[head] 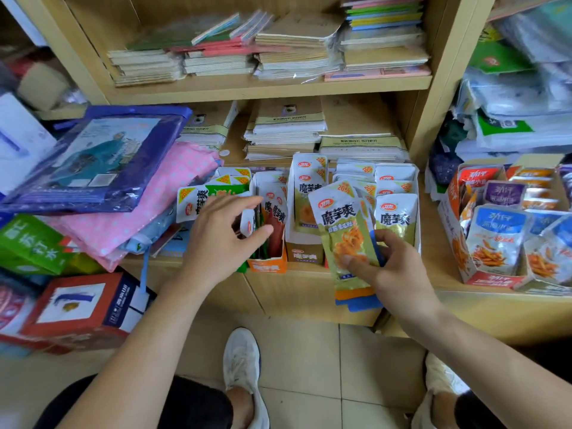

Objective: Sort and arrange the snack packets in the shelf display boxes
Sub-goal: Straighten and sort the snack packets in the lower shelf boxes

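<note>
Sorting step, under way. The right hand (393, 267) grips a stack of foil snack packets, the front one olive-green and white (346, 230), held before the wooden shelf (309, 275). The left hand (223, 233) reaches, fingers curled, into the narrow orange cardboard display box (267, 265) of red packets — whether it pinches one cannot be told. Next move, probably: slot the stack upright into the white cardboard display box (418, 212) of matching packets. Legible — 魔芋爽, 卫龙, 20%.

Olive-green snack packet (346, 230); pink polka-dotted fabric (161, 196).
</note>
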{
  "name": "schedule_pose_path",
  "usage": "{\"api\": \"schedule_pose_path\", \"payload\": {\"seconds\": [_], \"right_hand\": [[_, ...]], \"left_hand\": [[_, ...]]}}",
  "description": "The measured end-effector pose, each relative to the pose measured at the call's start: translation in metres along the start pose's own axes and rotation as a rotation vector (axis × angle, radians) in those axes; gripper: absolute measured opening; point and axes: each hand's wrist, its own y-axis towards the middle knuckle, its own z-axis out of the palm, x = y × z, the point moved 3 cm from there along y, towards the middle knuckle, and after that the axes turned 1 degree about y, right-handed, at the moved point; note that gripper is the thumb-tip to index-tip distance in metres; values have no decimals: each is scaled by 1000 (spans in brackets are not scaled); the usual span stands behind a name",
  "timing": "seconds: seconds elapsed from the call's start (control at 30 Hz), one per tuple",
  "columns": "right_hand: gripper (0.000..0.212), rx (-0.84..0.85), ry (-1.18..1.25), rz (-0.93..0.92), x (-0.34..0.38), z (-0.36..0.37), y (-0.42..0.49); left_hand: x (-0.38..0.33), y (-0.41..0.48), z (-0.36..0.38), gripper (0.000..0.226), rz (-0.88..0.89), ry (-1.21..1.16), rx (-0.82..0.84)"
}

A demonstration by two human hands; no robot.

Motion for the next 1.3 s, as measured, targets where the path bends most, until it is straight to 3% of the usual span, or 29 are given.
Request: {"api": "schedule_pose_path", "payload": {"seconds": [0.07, 0.13, 0.33, 0.47, 0.6, 0.7, 0.77, 1.1, 1.2, 1.3], "right_hand": [[26, -19, -15, -12, 0, 2, 3], [26, -27, -22, -32, -1, 3, 5], [21, 24, 41, 0, -6, 8, 4], [29, 43, 146, 70, -9, 8, 3], [34, 52, 192, 113, -14, 8, -3], [42, 57, 163, 95, -15, 9, -12], [47, 83, 131, 88, -17, 11, -18], [57, 143, 256, 151, -23, -14, -28], [47, 122, 243, 143, -23, -13, -26], [33, 94, 206, 118, -22, -6, -20]], "left_hand": [[2, -2, 9, 48, 61, 189, 83], [5, -1, 9, 38, 98, 276, 58], [25, 0, -5, 32, -44, 401, -81], [8, -4, 1, 31, -15, 416, -111], [-31, -15, 9, 25, 85, 130, -144], [-52, -25, 32, 44, -162, -321, 114], [-60, -28, 47, 60, -297, -479, 199], [-75, -18, 70, 30, -614, -871, 166], [-76, -14, 57, 31, -580, -869, 72], [-67, -7, 28, 34, -477, -836, -129]]}}
